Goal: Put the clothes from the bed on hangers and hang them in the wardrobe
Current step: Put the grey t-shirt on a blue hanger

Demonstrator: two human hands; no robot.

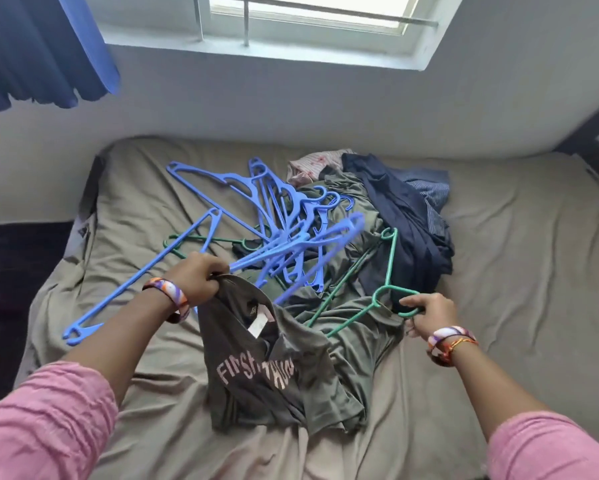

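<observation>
My left hand (197,277) has its fingers bunched tight on the collar of the grey-green T-shirt (274,372), lifting the neck off the bed (533,271) at lower centre of the frame so the opening shows, I judge, ready for a hanger to slip in; some blue hangers (284,230) seem caught under the same grip, though blur keeps me from being sure. My right hand (428,311), at centre right, has its fingers curled round the hook of a green hanger (388,268), drawing it out of the heap toward the shirt. The rest of the clothes lie piled in the upper middle: one navy garment (405,216), one blue striped piece (433,188), one pale pink-patterned piece (308,164), and olive cloth (346,199) beneath, perhaps one garment or two. The blue hangers are tangled, five or six as best I can count; green ones number at least two, the second green hanger (201,239) lying under the blue ones at centre left. No wardrobe is in view
</observation>
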